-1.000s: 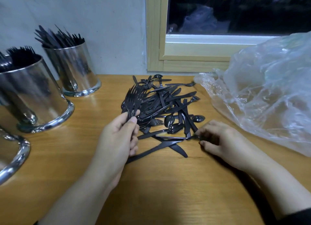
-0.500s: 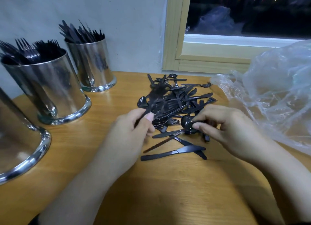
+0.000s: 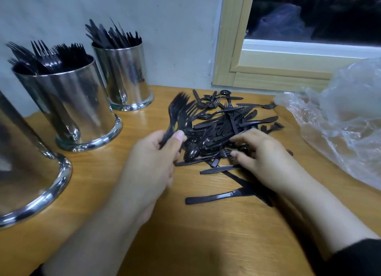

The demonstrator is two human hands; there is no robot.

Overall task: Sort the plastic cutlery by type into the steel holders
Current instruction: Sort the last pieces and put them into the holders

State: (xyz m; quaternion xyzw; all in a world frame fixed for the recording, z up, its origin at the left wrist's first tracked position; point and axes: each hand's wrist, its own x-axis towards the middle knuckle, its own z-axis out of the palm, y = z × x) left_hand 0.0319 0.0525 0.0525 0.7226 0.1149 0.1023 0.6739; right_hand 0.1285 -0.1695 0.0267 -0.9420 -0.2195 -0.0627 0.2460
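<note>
Forks (image 3: 179,114) sit gripped in my left hand (image 3: 152,162); right hand (image 3: 261,156) picks in the pile (image 3: 226,125); holders (image 3: 68,102) part-filled, much unsorted.

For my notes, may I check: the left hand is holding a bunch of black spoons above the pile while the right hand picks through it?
Not quite: the head view shows the left hand holding forks, not spoons. The right hand does reach into the pile.

Black cutlery pile (image 3: 226,127) beside three steel holders (image 3: 68,108)
</note>
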